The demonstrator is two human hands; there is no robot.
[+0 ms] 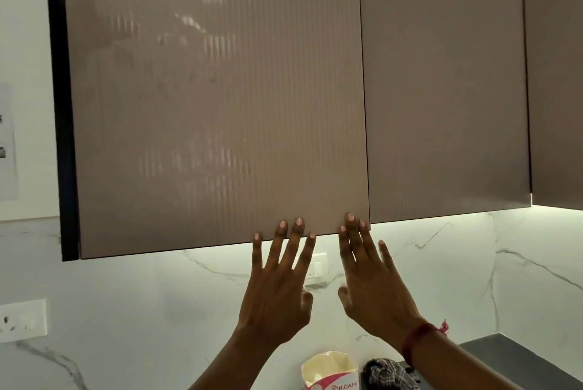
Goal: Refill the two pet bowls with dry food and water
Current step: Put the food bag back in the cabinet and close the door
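At 6 o'clock the left hand [274, 304] and the right hand [375, 301] are reaching up side by side, fingers straight and spread, grasping nothing. Their fingertips [298, 222] are lying against the bottom right corner of the cabinet door [214, 99], which is filling the view from 9 to 12 o'clock. At 5 o'clock, a paper pack [329, 370] and a checked cloth [389, 372] are sitting below the wrists.

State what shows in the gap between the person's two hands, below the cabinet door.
In the head view, a white wall switch on the marble backsplash shows between the left hand and the right hand.
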